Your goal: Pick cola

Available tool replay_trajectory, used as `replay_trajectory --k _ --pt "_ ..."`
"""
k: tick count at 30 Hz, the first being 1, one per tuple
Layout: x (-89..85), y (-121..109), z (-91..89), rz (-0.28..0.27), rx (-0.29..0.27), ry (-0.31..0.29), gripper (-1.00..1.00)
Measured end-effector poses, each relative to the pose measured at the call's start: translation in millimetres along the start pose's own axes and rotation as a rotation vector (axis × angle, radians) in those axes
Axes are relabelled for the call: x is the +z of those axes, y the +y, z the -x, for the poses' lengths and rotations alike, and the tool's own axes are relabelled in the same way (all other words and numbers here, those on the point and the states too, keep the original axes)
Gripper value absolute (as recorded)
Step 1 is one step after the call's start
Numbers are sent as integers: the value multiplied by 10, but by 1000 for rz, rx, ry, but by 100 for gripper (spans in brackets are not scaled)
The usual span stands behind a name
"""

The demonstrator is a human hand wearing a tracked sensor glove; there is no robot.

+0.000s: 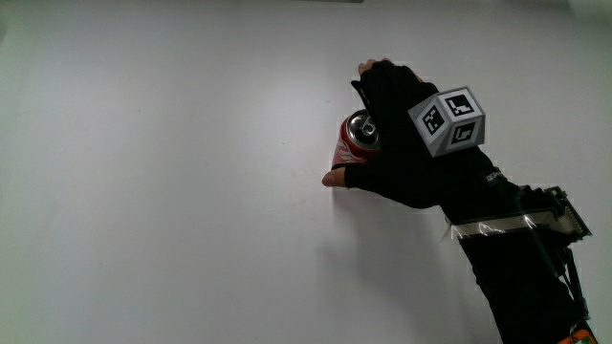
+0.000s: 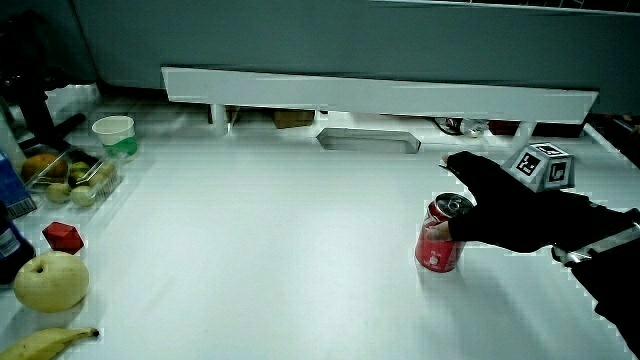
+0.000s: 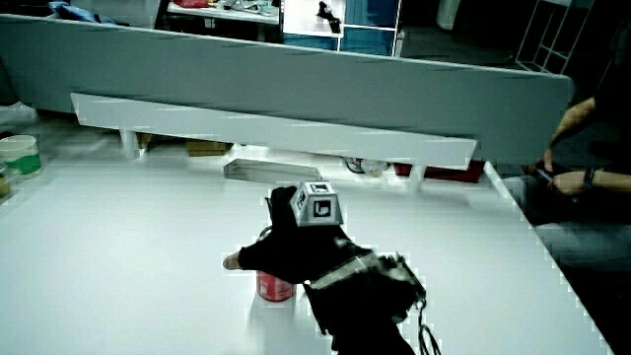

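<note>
Red cola can stands upright on the white table, far from its edges; the hand wraps its fingers around it.

The hand wears a black fingerless glove. On its back sits a small grey cube with black-and-white square markings. A black sleeve covers the forearm, crossed by a strip of clear tape.

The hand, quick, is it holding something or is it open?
The hand: closed around the red cola can, which stands upright on the white table.
</note>
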Motion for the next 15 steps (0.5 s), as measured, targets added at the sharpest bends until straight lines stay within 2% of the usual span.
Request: replay_trajectory --k 1,4,12,14,15 --pt "-8 4 -2 -8 -12 -15 0" --pt "-67 33 -63 14 -21 -2 0" --pt "-61 26 -99 -10 -34 2 0" --pt "-64 21 -111 -12 -26 28 9" --pt "-77 23 -127 -27 -41 15 14"
